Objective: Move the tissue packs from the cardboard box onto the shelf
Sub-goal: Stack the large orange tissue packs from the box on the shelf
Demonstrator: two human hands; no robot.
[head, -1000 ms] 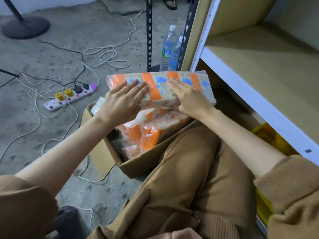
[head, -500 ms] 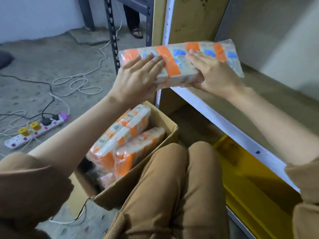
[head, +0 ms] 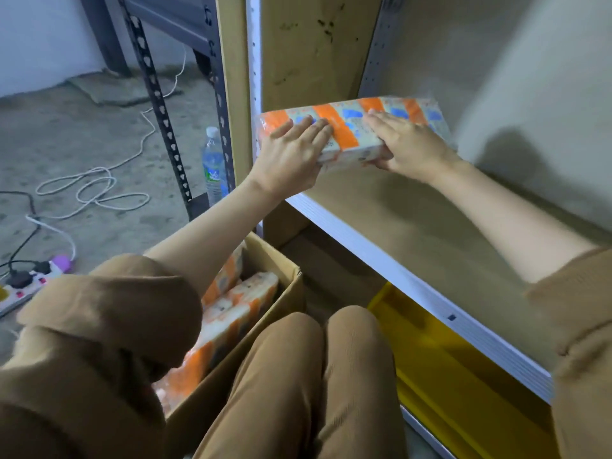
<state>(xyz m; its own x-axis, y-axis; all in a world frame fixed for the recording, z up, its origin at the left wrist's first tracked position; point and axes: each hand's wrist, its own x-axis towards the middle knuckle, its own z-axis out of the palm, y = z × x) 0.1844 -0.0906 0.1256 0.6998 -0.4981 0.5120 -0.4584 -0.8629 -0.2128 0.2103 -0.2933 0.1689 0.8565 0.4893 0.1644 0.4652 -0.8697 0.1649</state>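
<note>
**Tissue pack (head: 351, 127) over the shelf (head: 414, 233)**

Leftward, bare concrete floor (head: 82, 134) with looped cables (head: 92, 188) and a power strip (head: 29, 283); a water bottle (head: 213, 167). Cardboard box (head: 281, 293) below, more packs (head: 238, 313) inside. Left hand (head: 291, 157) and right hand (head: 414, 147) each grasping the pack, fingers on top, near the back wall (head: 530, 77).

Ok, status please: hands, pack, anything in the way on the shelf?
Left hand and right hand both hold the pack. Pack over shelf, near its left wall; contact unclear. Other packs in box. Nothing seen in the way.
</note>
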